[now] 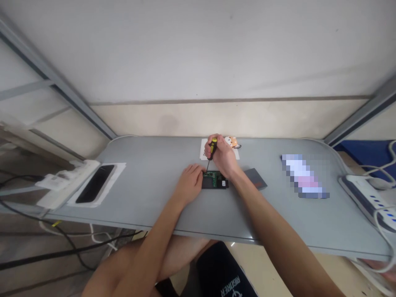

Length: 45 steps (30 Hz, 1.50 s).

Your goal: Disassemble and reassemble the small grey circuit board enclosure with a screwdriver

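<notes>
An opened black device with a green circuit board [214,180] lies on the grey table [148,181]. My right hand [223,154] is wrapped round a black and yellow screwdriver [213,149], held tilted above the device. Its thin shaft points down at the board's upper left corner. My left hand [191,181] rests on the table against the device's left end, fingers together near the screwdriver's tip. Whether those fingers pinch the device's edge is hidden. A dark grey flat panel [255,179] lies right of the device, partly behind my right wrist.
White paper [203,148] and an orange and white cartoon-animal item [230,142] lie behind my right hand. At the left are a black phone [96,184] on paper and a white power strip [69,183]. Further right are a blurred-out flat item [305,176] and another power strip [368,200] with cables.
</notes>
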Available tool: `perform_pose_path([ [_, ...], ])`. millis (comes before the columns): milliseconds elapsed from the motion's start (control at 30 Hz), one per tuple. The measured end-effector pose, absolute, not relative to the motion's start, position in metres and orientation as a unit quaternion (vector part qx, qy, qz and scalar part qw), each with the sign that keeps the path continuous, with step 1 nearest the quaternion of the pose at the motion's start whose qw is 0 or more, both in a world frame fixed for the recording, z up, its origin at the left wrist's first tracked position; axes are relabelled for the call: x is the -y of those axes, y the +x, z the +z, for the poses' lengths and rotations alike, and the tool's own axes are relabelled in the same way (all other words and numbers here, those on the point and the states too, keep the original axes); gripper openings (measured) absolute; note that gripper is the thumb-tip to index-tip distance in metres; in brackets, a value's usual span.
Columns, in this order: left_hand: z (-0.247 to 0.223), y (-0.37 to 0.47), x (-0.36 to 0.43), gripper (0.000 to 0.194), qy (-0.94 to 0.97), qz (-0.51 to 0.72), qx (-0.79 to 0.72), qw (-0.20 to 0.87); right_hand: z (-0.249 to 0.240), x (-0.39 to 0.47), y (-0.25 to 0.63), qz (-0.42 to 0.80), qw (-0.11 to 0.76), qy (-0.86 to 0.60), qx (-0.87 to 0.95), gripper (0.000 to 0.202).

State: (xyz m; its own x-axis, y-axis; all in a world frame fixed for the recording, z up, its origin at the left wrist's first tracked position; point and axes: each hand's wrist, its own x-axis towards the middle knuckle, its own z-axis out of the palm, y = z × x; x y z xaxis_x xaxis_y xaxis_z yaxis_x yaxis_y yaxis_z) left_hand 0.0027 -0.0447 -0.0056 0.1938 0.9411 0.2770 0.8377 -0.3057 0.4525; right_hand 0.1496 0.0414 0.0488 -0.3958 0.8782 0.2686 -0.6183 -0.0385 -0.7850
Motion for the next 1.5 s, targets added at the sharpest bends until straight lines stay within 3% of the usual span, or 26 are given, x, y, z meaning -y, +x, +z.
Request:
perform_pose_path([
  [200, -0.004, 0.003, 0.045, 0.025, 0.765, 0.265, -0.578, 0.103, 0.049, -0.038, 0.148, 0.687, 0.572, -0.143, 0.426, 0.038],
  [433, -0.005, 0.002, 0.045, 0.026, 0.768, 0.262, -0.576, 0.099, 0.044, -0.048, 0.155, 0.703, 0.532, -0.132, 0.452, 0.035],
  [667, -0.004, 0.002, 0.044, 0.025, 0.767, 0.266, -0.574, 0.106, 0.048, -0.041, 0.148, 0.696, 0.575, -0.147, 0.405, 0.038],
  [1500, -0.003, 0.003, 0.044, 0.027, 0.767, 0.263, -0.577, 0.096, 0.04, -0.055, 0.158, 0.685, 0.547, -0.16, 0.454, 0.036],
])
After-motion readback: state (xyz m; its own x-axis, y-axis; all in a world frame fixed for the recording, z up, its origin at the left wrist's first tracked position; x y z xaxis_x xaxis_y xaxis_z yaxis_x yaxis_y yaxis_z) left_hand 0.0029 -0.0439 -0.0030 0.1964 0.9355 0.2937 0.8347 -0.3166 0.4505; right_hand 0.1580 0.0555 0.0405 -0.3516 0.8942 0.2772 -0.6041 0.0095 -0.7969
